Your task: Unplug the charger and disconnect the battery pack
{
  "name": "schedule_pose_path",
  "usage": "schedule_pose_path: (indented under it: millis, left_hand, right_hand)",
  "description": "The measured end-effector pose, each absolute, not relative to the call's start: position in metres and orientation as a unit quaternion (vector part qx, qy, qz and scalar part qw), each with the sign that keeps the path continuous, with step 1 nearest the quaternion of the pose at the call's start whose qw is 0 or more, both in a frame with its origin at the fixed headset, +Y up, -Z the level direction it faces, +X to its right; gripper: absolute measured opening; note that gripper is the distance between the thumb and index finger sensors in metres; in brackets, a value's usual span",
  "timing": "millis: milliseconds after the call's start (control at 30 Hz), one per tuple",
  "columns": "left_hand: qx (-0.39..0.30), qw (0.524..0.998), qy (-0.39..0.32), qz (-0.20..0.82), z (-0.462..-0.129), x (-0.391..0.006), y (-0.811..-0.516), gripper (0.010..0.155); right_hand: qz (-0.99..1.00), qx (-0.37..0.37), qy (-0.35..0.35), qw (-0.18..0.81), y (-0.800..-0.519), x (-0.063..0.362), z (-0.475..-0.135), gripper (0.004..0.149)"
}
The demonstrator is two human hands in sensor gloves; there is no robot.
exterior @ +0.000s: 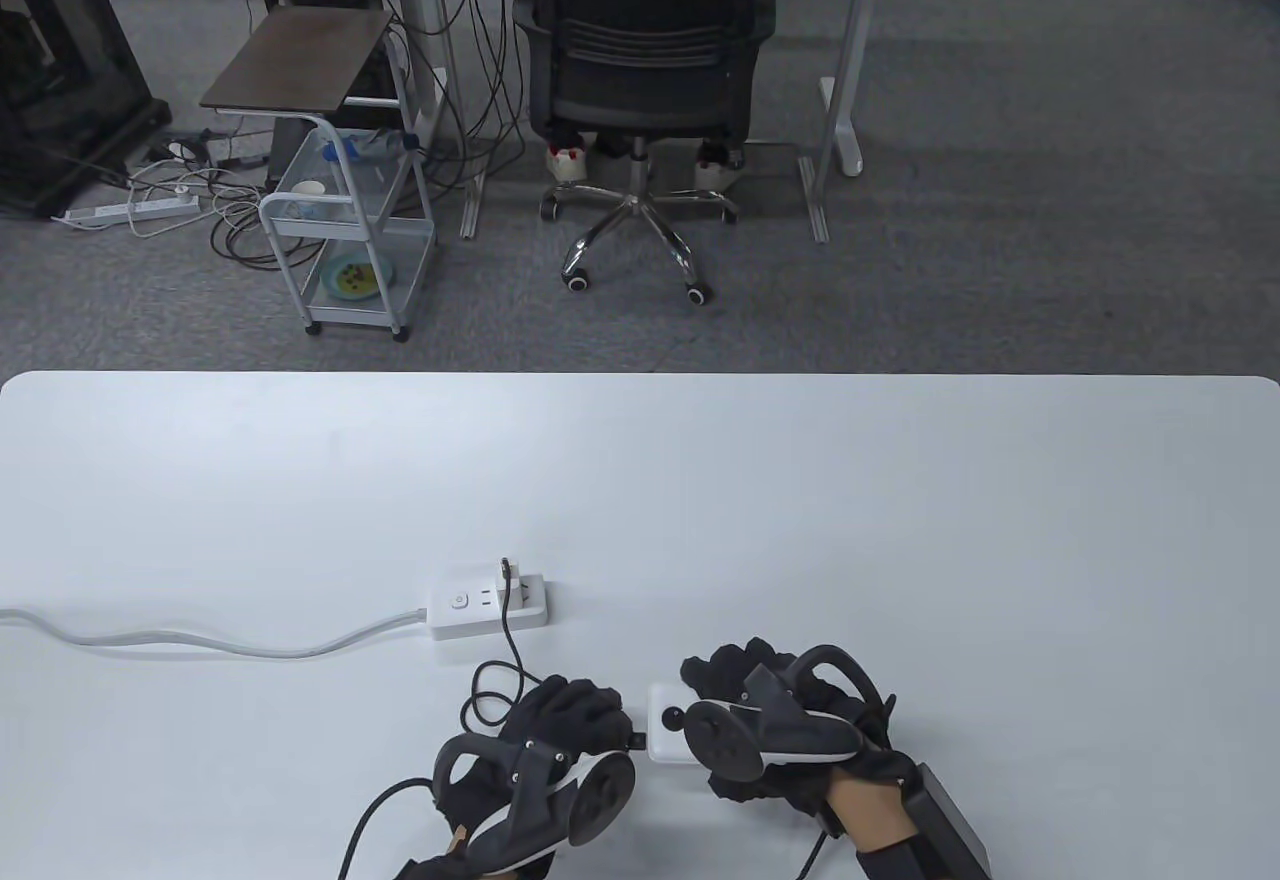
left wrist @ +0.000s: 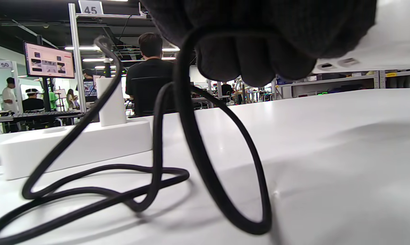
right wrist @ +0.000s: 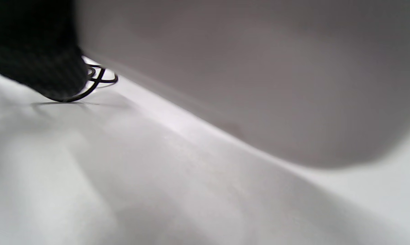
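White bench (exterior: 900, 520) fills the lower frame; at nine o'clock a grey lead runs to the power strip (exterior: 488, 606), where the charger (left wrist: 111, 102) stands plugged in. Its black cable (exterior: 512, 635) loops to the left hand (exterior: 560, 730) – fingers curled around the plug end. At five o'clock the right hand (exterior: 770, 720) grips the white battery pack (exterior: 668, 738).

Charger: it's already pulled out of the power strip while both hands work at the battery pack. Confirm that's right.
Not right. The charger is plugged into the power strip, standing upright in it, as the table view and left wrist view show. Both hands, left hand and right hand, are indeed at the battery pack.
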State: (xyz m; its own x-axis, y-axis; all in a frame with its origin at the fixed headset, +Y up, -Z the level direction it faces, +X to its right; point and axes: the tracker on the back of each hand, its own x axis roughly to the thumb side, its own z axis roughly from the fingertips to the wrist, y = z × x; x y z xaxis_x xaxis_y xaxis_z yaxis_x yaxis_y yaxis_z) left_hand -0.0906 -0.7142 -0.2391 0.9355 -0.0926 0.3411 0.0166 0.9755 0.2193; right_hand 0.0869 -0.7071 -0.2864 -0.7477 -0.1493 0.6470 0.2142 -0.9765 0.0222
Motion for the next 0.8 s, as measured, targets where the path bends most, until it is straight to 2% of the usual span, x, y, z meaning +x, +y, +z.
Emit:
schedule_pose_path:
  millis: [367,800]
  left_hand:
    - [0.118,0.978,-0.169,-0.027,-0.2375,-0.0898,-0.7145,0.038]
    - [0.11,0.98,-0.165,-0.028,-0.2404,-0.0899,-0.719,0.038]
  right_hand:
    - [-0.936,-0.336,-0.052,0.086,-0.7088,0.0891,-0.2892,0.105]
    - [-0.935,-0.331,-0.039,0.119,-0.7088,0.0853,-0.2857,0.104]
